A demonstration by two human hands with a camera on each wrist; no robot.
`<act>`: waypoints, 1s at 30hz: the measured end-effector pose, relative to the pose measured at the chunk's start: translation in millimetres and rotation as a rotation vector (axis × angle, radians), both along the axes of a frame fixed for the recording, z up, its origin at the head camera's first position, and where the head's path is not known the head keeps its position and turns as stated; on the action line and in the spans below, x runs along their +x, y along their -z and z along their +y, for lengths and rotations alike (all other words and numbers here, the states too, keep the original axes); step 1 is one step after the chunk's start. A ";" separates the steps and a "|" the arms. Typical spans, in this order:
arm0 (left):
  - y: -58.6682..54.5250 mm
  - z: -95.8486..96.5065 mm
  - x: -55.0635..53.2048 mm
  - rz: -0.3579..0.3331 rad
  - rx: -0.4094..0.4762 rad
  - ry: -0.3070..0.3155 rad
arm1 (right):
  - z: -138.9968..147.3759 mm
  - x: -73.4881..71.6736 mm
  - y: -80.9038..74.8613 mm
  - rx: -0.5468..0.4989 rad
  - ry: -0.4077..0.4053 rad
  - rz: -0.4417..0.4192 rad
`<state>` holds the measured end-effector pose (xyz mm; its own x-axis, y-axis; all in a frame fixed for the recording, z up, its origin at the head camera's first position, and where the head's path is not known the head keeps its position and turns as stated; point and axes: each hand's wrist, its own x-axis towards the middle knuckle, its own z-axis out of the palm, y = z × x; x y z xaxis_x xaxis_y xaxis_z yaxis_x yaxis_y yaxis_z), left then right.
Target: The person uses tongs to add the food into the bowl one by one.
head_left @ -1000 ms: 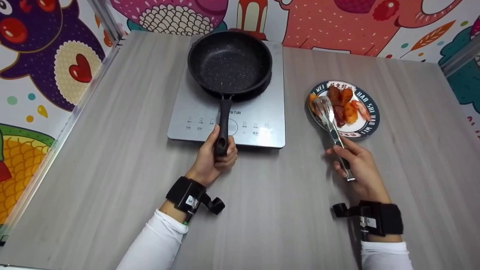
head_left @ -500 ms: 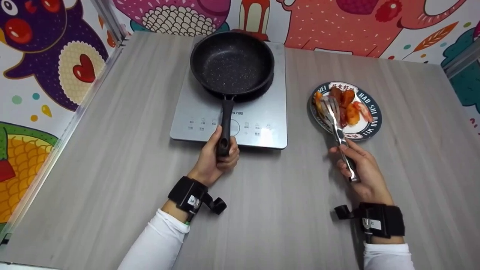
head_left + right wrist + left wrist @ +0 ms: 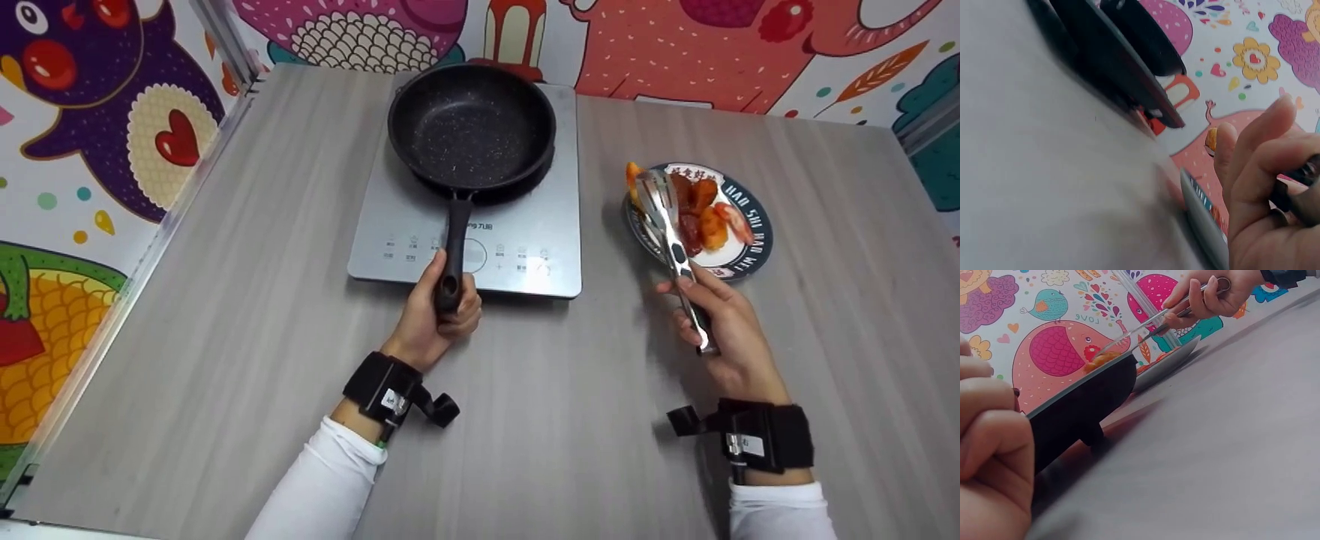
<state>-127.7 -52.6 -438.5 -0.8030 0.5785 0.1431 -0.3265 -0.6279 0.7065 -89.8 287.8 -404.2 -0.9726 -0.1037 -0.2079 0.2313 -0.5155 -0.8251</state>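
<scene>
Counter [image 3: 555,420], grey wood-grain, under and around left fingers [image 3: 466,309] and right fingers [image 3: 714,285]. Pale edge strip [image 3: 127,300] runs along its side, left of left fingers; past it, purple bird [image 3: 112,97] with red heart [image 3: 177,139], orange scaly print [image 3: 67,315] lower. Beyond right fingers, wall with coral elephant [image 3: 697,60], orange leaf [image 3: 881,71] farther right.

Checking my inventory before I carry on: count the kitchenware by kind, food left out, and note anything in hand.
Frying pan: 1, its handle gripped by the left hand
Cooktop: 1
Plate: 1
Tongs: 1 pair, held by the right hand
Total: 4
</scene>
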 end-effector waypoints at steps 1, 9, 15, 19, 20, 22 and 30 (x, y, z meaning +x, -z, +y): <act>-0.1 0.1 -0.2 0.000 0.005 0.003 | -2.5 -1.2 -3.1 0.006 -0.004 0.008; -0.3 2.3 -1.9 -0.006 0.012 0.029 | -24.7 -8.9 -26.2 0.041 -0.072 0.087; 0.8 1.2 -1.5 -0.004 0.006 0.016 | -48.8 -17.8 -36.1 0.019 -0.113 0.130; 1.7 0.2 -1.6 -0.001 0.008 0.015 | -65.1 -26.3 -39.7 0.047 -0.150 0.138; 2.0 0.0 -1.6 0.000 0.010 0.015 | -68.9 -28.9 -40.2 0.052 -0.158 0.136; 2.3 -0.4 -1.5 0.000 0.015 0.016 | -76.1 -34.0 -40.9 0.065 -0.169 0.128; 1.4 1.1 -1.8 -0.008 0.019 0.024 | -93.8 -51.8 -41.4 0.101 -0.195 0.128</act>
